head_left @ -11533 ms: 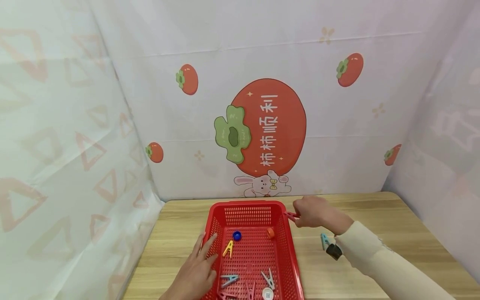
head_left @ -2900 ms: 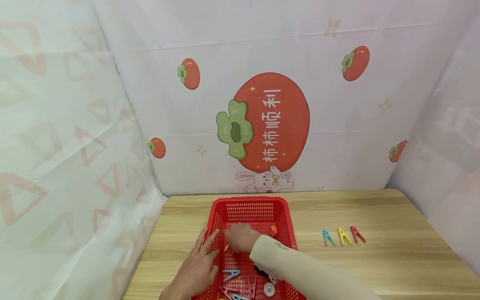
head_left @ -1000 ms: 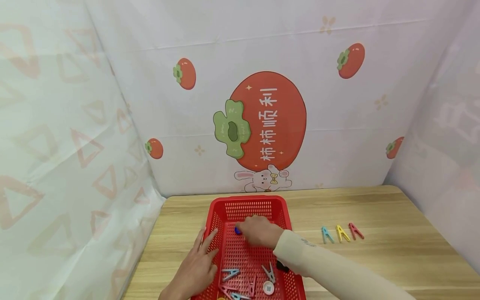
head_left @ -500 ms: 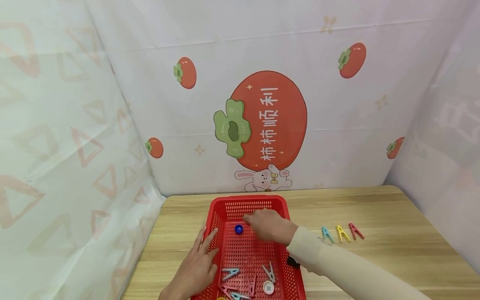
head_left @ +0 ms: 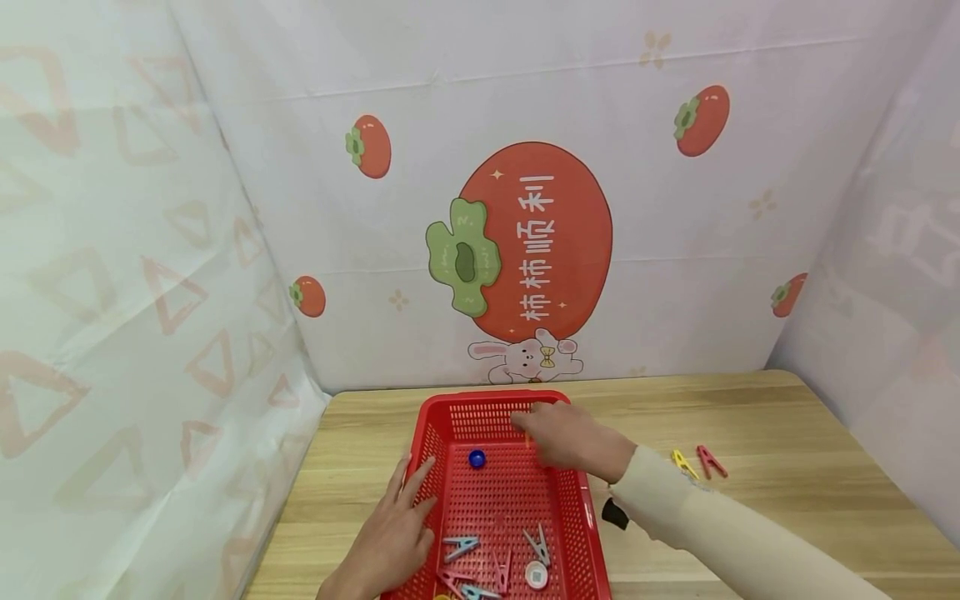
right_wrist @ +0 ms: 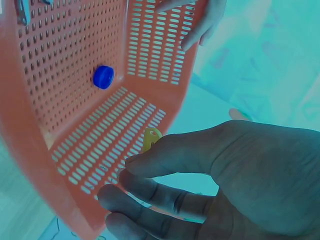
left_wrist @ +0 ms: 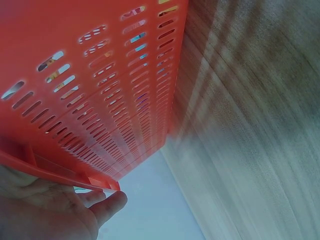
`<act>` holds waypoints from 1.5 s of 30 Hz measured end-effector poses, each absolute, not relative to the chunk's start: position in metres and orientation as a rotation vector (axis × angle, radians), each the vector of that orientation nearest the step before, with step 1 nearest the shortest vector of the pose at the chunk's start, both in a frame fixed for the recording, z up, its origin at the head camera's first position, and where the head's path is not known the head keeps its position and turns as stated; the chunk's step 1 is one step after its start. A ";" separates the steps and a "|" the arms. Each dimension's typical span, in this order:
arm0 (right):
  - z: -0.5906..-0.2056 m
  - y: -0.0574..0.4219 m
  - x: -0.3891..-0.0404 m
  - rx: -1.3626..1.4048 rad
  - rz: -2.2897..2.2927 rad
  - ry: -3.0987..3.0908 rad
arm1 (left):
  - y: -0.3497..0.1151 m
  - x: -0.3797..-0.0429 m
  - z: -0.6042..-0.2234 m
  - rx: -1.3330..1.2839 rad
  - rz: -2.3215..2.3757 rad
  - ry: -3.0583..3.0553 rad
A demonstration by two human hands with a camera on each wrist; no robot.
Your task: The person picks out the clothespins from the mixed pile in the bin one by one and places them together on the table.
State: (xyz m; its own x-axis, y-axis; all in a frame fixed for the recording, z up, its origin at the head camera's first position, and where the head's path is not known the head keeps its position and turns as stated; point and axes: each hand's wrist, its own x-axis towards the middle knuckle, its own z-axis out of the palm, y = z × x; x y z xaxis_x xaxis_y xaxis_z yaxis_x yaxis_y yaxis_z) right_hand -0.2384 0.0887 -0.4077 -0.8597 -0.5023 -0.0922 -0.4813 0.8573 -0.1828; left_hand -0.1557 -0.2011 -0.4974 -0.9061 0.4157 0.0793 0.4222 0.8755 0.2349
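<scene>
My right hand [head_left: 566, 437] is over the far right corner of the red basket [head_left: 587, 500]. Between its thumb and index finger it pinches a yellow clothespin [right_wrist: 151, 137], mostly covered by the hand in the head view. On the basket's left rim rests my left hand [head_left: 390, 537], its fingers spread, some reaching over the inner side. Below the right hand a blue bottle cap [head_left: 477, 459] lies on the basket floor. A yellow clothespin [head_left: 685, 464] and a red clothespin [head_left: 711, 461] lie side by side on the table; my sleeve hides the spot just left of them.
Near the basket's front lie a light blue clothespin [head_left: 461, 547], a grey clothespin [head_left: 537, 545], pink clothespins [head_left: 502, 573] and a white round cap [head_left: 536, 575]. The wooden table [head_left: 765, 417] runs back to a printed cloth wall [head_left: 675, 250].
Blue, yellow and red clothespins came to lie on the table at right. My right hand took the yellow clothespin from the basket floor and moved right and up. The left hand stayed put.
</scene>
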 end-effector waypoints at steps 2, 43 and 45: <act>-0.405 0.094 -0.237 -0.788 -0.225 2.897 | -0.201 -0.156 -0.498 -0.673 -0.393 -3.019; -0.418 0.261 -0.223 -0.696 -0.375 2.936 | -0.202 -0.158 -0.495 -0.672 -0.406 -3.028; -0.422 0.269 -0.222 -0.679 -0.420 2.915 | -0.202 -0.157 -0.495 -0.668 -0.408 -3.032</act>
State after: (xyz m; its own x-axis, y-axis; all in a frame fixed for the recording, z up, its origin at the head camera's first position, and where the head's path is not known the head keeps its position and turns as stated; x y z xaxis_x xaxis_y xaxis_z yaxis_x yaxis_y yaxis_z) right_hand -0.2219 0.2694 -0.4219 -0.8922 -0.4485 -0.0528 -0.4154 0.8609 -0.2937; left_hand -0.1574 -0.2022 -0.4951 -0.9089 0.4118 0.0654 0.4144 0.8751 0.2499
